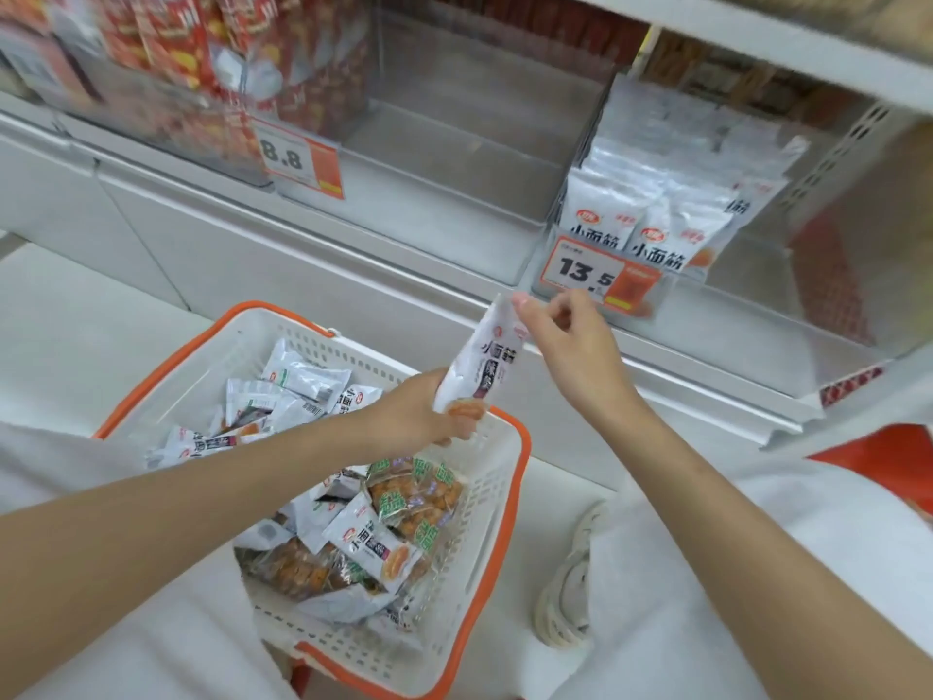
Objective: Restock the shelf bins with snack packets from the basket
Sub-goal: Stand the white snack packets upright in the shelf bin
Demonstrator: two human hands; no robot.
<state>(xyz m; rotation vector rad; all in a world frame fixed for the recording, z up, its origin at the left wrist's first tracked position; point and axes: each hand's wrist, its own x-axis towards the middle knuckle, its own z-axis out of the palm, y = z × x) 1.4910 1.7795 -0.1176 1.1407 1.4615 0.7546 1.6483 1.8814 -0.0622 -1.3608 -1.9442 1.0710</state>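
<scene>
A white snack packet (485,363) with dark lettering stands upright above the basket's far right corner. My left hand (421,411) grips its bottom end and my right hand (565,336) pinches its top edge. The white basket (497,502) with an orange rim sits below, holding several white packets (298,384) and several clear packets of orange snacks (416,492). On the shelf, a clear bin (661,229) at the right holds matching white packets behind a 13.5 price tag (588,270). The clear middle bin (454,159) has nothing in it.
A left bin with red packets (166,48) carries an 8.8 price tag (298,156). A white shelf board (757,27) overhangs at the top right. A white shoe (570,583) stands on the floor right of the basket. An orange surface (888,457) shows at far right.
</scene>
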